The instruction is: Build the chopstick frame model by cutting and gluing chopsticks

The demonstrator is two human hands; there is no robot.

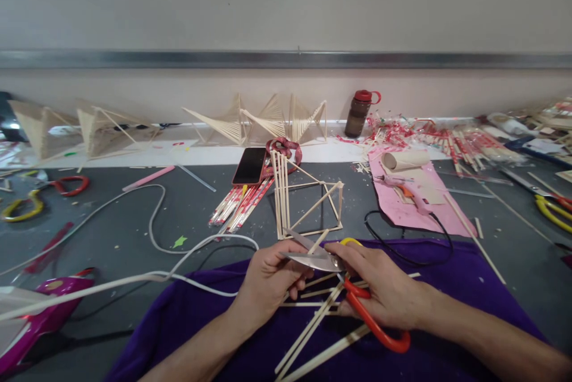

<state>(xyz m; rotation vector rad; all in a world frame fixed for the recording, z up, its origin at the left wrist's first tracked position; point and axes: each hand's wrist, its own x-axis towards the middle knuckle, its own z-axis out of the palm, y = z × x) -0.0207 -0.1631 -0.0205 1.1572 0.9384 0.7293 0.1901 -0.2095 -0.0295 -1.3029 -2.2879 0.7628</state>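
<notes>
My right hand [379,286] is wrapped round the handles of a pair of scissors [370,322], one loop red and the other yellow. The open blades point left, with a short length of thin wooden stick [318,242] between them. Fingers of my left hand [272,275] are closed at the blades and seem to pinch that stick; its lower part is hidden. Several loose wooden sticks [308,334] lie below on purple cloth [196,316]. Just beyond my hands stands a frame of glued sticks [282,197], with a row of slanting sticks along its left side.
Behind the frame lie a phone [249,165] and wrapped chopsticks [241,206]. Finished twisted stick structures [263,120] line the wall, near a bottle [358,114]. A pink glue gun [409,191] rests at right on pink paper. A white cable [192,257] crosses the left side.
</notes>
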